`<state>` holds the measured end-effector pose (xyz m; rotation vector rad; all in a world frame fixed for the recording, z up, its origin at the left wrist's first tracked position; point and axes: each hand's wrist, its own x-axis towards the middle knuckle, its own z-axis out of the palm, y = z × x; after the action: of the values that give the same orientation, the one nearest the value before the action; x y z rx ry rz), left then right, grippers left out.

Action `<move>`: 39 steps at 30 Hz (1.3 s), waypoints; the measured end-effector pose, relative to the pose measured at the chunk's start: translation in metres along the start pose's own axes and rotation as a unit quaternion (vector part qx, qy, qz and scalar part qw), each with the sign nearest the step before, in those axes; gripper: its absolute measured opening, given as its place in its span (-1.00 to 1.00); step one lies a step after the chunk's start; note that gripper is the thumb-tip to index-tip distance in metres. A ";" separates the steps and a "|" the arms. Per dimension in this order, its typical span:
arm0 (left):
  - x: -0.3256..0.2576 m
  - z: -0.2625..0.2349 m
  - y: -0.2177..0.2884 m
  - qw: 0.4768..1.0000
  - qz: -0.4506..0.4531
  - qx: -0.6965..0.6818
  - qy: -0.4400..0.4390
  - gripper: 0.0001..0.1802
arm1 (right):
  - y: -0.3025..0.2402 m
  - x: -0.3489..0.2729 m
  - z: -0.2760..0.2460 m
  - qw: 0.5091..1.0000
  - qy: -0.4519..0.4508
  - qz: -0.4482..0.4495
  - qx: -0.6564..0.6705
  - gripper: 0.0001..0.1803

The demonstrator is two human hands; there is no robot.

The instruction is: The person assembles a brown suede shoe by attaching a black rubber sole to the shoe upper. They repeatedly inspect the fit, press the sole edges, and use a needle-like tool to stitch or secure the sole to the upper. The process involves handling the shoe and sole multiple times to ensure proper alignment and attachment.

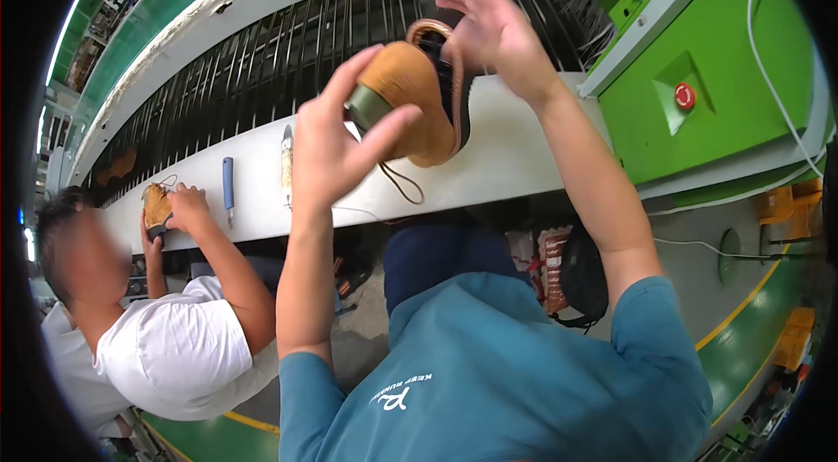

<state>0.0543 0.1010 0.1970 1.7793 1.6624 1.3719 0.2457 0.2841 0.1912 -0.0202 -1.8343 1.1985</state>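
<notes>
My left hand (336, 139) is closed round one end of a tan shoe upper (417, 91), lifted above the white bench. A green piece (367, 107), which looks like part of a shoe last, shows at that end between my thumb and fingers. Toward the other end, the upper has a dark opening edged with a brown rim. My right hand (489, 21) is beside that opening, slightly blurred, its fingers stretched out. Whether its thumb touches the rim is hard to tell. A thin brown lace (410, 191) dangles below the upper.
Behind the white bench (524, 143) runs a bed of dark metal rods (288, 60). A blue-handled tool (228, 187) and a pale slim tool (286, 167) lie left. There, a co-worker in white holds another tan shoe (157, 207). A green machine panel with a red button (684, 96) stands right.
</notes>
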 end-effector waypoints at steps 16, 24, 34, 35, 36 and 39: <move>0.043 -0.017 -0.022 0.990 -0.074 0.111 -0.031 -0.25 | 0.063 -0.004 0.052 0.900 0.079 0.284 0.320 -0.14; 0.042 -0.025 -0.030 0.993 -0.084 0.070 -0.043 -0.32 | 0.060 -0.013 0.059 0.847 0.244 0.277 0.382 -0.02; 0.033 -0.035 -0.005 0.989 -0.062 0.107 -0.081 -0.32 | 0.036 -0.014 0.072 0.945 0.111 0.211 0.222 -0.37; 0.034 -0.039 -0.003 0.987 -0.061 0.115 -0.098 -0.32 | 0.034 -0.016 0.074 0.941 0.113 0.213 0.237 -0.41; 0.036 -0.042 -0.001 0.984 -0.060 0.125 -0.114 -0.32 | 0.032 -0.017 0.074 0.940 0.107 0.211 0.244 -0.44; 0.036 -0.050 0.000 0.981 -0.041 0.124 -0.145 -0.31 | 0.028 -0.013 0.069 0.926 0.073 0.228 0.291 -0.52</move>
<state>0.0084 0.1165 0.2350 1.9126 1.7802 0.8503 0.1938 0.2434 0.1549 -0.2053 -1.3161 1.9787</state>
